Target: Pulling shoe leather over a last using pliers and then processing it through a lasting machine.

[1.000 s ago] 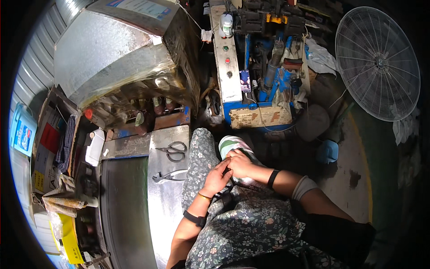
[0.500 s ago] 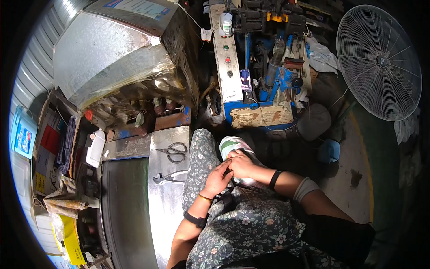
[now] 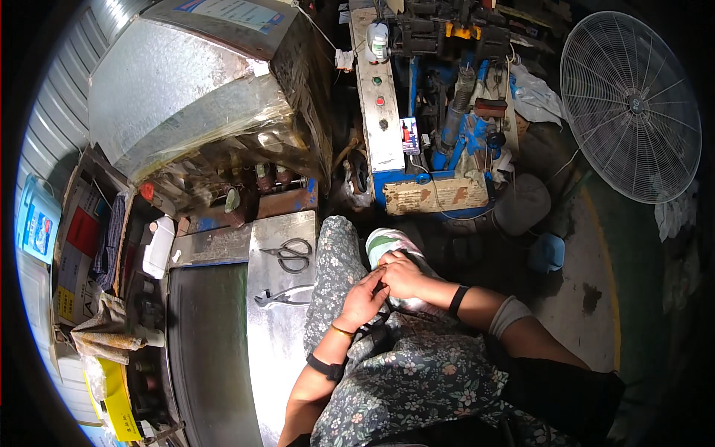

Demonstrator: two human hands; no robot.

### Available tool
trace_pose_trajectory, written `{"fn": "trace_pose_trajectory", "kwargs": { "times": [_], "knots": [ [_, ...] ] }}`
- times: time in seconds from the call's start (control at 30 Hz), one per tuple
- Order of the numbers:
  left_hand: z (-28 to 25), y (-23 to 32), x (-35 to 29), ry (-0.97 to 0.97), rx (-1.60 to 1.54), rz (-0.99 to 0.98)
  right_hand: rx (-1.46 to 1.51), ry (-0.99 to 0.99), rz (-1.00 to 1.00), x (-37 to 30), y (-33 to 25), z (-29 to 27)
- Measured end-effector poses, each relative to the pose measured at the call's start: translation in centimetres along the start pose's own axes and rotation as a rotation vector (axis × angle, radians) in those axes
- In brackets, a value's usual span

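My left hand (image 3: 364, 298) and my right hand (image 3: 400, 276) meet over my lap, fingers curled and pressed against each other. Whatever lies between the fingertips, if anything, is hidden. Just beyond them a white, green and pink patterned cloth (image 3: 389, 244) covers my right knee. To the left of my flowered trouser leg, a metal plate (image 3: 261, 357) carries black-handled scissors (image 3: 292, 256) and a pair of metal pincers (image 3: 283, 296). Neither hand touches these tools.
Ahead stands a blue machine with a button panel (image 3: 382, 141) and a phone (image 3: 410, 136). A large fan (image 3: 633, 108) is at the right, near a blue container (image 3: 547, 252). A dark conveyor belt (image 3: 208, 350) runs beside the plate, below a metal hood (image 3: 186, 82). A white bottle (image 3: 159, 248) stands left.
Both hands keep almost the same place and pose. The phone's screen shows a different, brighter picture.
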State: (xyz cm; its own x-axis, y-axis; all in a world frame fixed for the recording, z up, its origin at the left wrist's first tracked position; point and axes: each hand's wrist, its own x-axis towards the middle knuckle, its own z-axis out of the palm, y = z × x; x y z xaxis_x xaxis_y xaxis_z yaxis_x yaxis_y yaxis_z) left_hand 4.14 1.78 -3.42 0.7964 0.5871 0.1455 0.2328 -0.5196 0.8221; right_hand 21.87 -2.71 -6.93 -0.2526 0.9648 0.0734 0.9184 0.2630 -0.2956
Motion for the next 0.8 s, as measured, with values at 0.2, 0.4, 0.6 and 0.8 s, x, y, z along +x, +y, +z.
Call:
{"fn": "trace_pose_trajectory", "kwargs": {
  "times": [0.2,0.4,0.6,0.8],
  "knots": [
    [-0.04,0.01,-0.08,0.007,0.008,0.005,0.01,-0.004,0.007,0.18,-0.06,0.12],
    [-0.05,-0.11,-0.06,0.005,0.004,0.007,0.035,-0.017,0.012,0.22,-0.07,0.09],
    [-0.07,-0.25,-0.07,0.002,0.015,0.002,0.049,0.01,-0.005,0.22,-0.18,-0.13],
    [-0.13,-0.24,-0.12,-0.028,-0.038,-0.052,0.049,0.024,-0.005,0.21,-0.16,-0.1]
  ]
}}
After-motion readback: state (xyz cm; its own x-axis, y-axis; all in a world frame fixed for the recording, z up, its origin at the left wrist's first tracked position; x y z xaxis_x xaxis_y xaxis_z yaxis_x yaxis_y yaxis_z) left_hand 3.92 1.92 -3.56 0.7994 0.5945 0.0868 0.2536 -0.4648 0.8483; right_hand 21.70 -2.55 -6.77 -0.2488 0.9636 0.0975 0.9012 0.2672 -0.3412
